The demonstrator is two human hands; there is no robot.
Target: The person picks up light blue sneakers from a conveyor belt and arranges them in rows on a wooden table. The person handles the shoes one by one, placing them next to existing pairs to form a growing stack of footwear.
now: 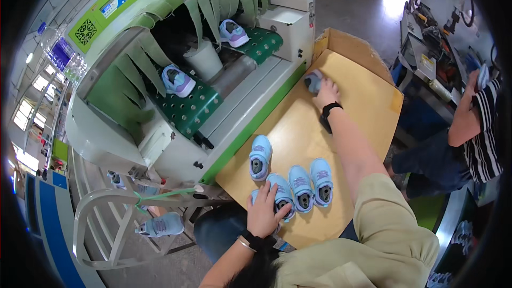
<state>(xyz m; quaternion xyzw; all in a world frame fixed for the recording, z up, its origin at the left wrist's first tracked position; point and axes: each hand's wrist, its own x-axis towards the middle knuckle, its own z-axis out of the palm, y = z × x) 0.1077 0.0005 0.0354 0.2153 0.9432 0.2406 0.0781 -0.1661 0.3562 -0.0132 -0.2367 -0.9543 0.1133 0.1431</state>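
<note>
My left hand [262, 216] lies over the left end of a row of light-blue children's shoes, its fingers and thumb around one shoe [281, 194]. Part of another pale-blue shoe shows beneath that hand. Two more shoes, a middle one [301, 189] and a right one [322, 181], stand beside it, with dark inserts in their openings. Ahead of the row, a single shoe [260, 157] stands apart. Reaching far across the board, my right hand [327, 95] is closed on a greyish-blue shoe [313, 81] near the machine; its fingers partly hide it.
A machine with green strip curtains [125, 77] carries a shoe [178, 81] and another shoe [233, 33] on perforated green belts. The tan tabletop [368, 96] has a cardboard edge [360, 48]. A metal rack [114, 229] holds shoes at left. A co-worker [474, 122] is at right.
</note>
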